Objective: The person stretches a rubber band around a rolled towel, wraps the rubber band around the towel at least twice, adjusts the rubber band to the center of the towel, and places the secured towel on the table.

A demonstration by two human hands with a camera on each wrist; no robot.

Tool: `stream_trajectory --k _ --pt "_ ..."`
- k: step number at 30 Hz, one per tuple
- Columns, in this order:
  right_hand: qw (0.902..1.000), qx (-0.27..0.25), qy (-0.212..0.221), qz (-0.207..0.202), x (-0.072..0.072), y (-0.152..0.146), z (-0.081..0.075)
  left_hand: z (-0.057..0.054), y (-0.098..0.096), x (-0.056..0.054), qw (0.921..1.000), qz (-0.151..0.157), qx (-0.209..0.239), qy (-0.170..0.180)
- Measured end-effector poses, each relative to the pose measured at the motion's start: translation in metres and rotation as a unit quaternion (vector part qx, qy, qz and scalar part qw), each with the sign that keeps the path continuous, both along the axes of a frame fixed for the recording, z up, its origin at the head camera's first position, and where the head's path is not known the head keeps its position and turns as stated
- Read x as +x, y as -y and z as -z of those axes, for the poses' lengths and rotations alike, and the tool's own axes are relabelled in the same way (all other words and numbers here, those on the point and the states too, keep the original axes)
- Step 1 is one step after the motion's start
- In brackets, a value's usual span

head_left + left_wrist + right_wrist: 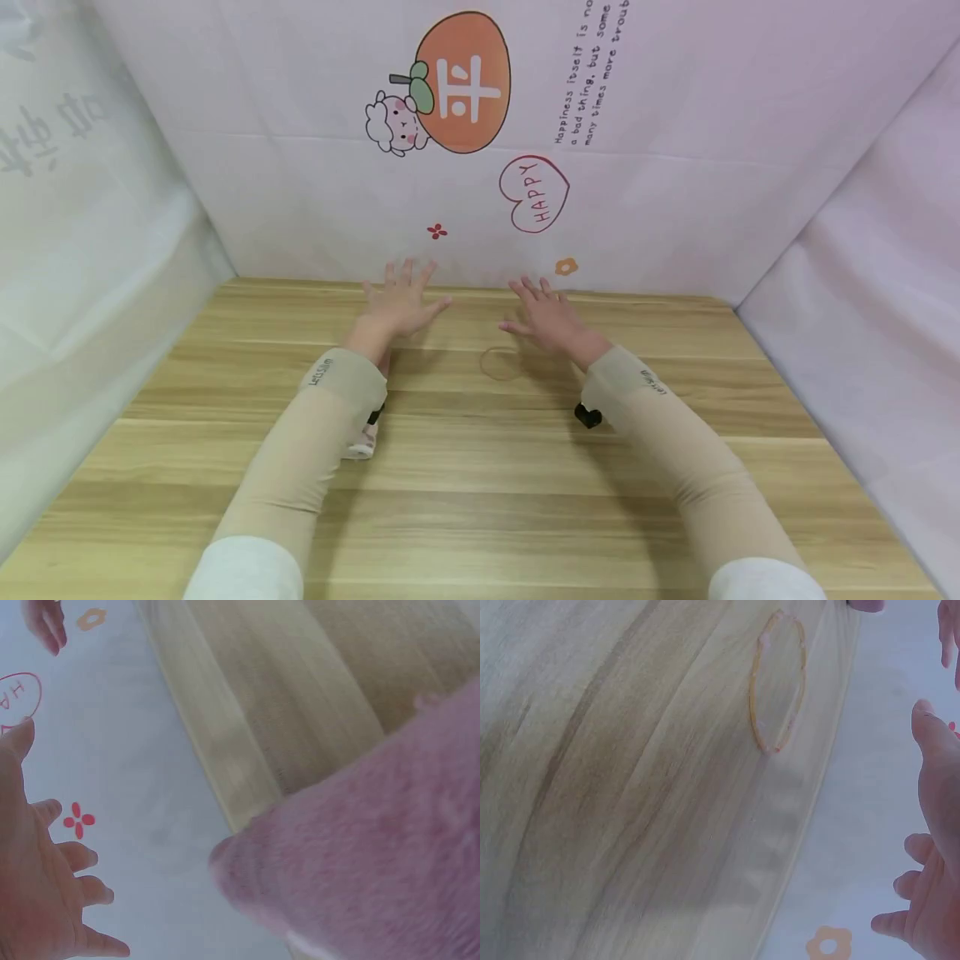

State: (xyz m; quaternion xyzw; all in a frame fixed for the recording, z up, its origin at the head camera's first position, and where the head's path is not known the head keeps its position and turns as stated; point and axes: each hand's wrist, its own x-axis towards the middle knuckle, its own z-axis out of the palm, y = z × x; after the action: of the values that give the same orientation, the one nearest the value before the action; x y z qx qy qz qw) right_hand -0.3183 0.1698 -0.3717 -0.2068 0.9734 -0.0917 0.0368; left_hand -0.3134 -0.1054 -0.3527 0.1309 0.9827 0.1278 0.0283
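Note:
Fingers spread, my left hand [401,304] hovers above the far part of the wooden table and holds nothing. My right hand [553,323] is likewise spread and bare, a little to its right. Partly hidden under the left forearm lies a pink, fuzzy cloth bundle [360,840]; its pale end [360,451] shows beside the sleeve in the head view. A thin orange-tan ring with small pinkish bits [752,690], like a hair tie or bracelet, lies flat on the table between the hands, nearer the right one. Neither hand touches the ring.
The wooden tabletop [480,517] ends at a white printed cloth backdrop [300,208], with white cloth walls at the left [97,275] and right [877,333]. Beige sleeves cover both forearms, and a small black device [588,415] sits at the right wrist.

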Motion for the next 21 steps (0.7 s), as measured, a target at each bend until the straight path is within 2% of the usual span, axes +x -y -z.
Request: stream_trajectory --k 8,15,21 --pt "0.9998 -0.014 -0.004 -0.015 0.002 -0.006 -0.006 -0.01 0.002 -0.001 0.9999 0.01 0.012 -0.006" --pt "0.9992 -0.005 0.0 -0.041 0.006 -0.008 -0.009 -0.008 0.011 0.001 0.9998 0.019 0.002 0.001" --pt "0.9984 -0.006 0.006 -0.056 0.009 -0.008 -0.004 -0.007 0.024 0.008 0.9991 0.026 0.033 0.011"
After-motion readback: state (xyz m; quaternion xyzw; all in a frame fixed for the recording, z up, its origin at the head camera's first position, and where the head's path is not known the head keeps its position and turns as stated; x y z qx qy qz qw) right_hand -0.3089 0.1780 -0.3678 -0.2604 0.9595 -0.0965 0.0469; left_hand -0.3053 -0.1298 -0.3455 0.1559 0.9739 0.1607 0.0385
